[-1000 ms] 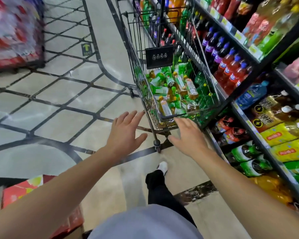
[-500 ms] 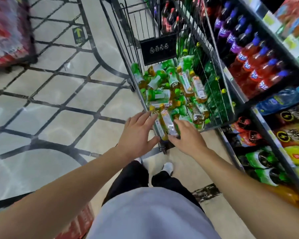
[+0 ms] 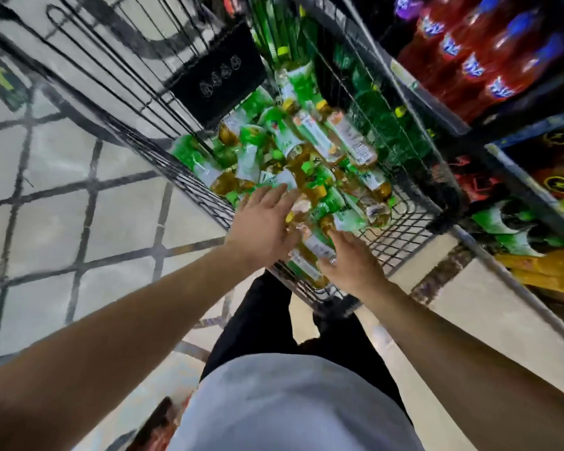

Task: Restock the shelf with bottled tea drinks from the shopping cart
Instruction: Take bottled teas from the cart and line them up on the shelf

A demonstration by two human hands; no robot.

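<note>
Head view: left hand (image 3: pixel 261 222) flat, fingers spread, and right hand (image 3: pixel 350 262) loosely curled, grip unclear, over green-labelled amber plastic tea bottles (image 3: pixel 306 151) heaped in black wire shopping cart (image 3: pixel 401 229) at 12 o'clock; loose pile could roll, causing fumbled grab.

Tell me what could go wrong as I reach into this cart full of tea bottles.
The tea bottles lie jumbled in the shopping cart, so lifting one may make others roll or shift. Your left hand is flat over the pile and your right hand sits at a bottle near the cart's corner; a loose grip could drop it. The view is blurred, so you might grab badly.
</note>
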